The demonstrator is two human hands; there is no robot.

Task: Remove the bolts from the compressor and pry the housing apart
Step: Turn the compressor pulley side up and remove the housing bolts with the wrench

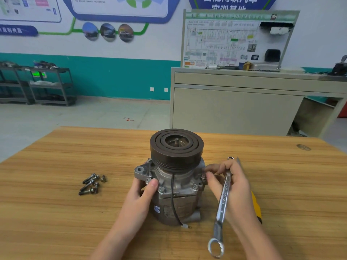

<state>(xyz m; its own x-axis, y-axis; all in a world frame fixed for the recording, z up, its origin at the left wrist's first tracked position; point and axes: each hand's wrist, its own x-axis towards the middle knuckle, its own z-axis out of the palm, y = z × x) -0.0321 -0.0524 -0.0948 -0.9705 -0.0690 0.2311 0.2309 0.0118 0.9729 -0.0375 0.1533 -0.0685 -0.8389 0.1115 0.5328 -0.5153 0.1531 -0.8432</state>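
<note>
Right hand (232, 186): you hold the combination wrench (222, 205) along the palm, ring end toward the near edge of the worktop (56, 222), while thumb and forefinger pinch a bolt head (203, 175) on the right side of the flange. Judgement: that bolt is loose enough to spin out by hand. Turn it with the fingertips only and lift it straight, so the thread does not bind. The wrench hampers the pinch; parking it on the worktop first would free your fingers.

Left hand (144, 192): it grips the compressor (176, 184) at the left flange, thumb over a bolt. Keep that brace firm so the body does not rotate with the bolt.

The compressor stands upright, pulley (176, 145) on top, at mid-worktop. Several flange bolts still sit in place at the front.

Removed bolts (92, 182) lie in a loose pile to the left of it; add this one there.

A yellow tool handle (256, 205) shows behind your right wrist, likely for prying.
</note>
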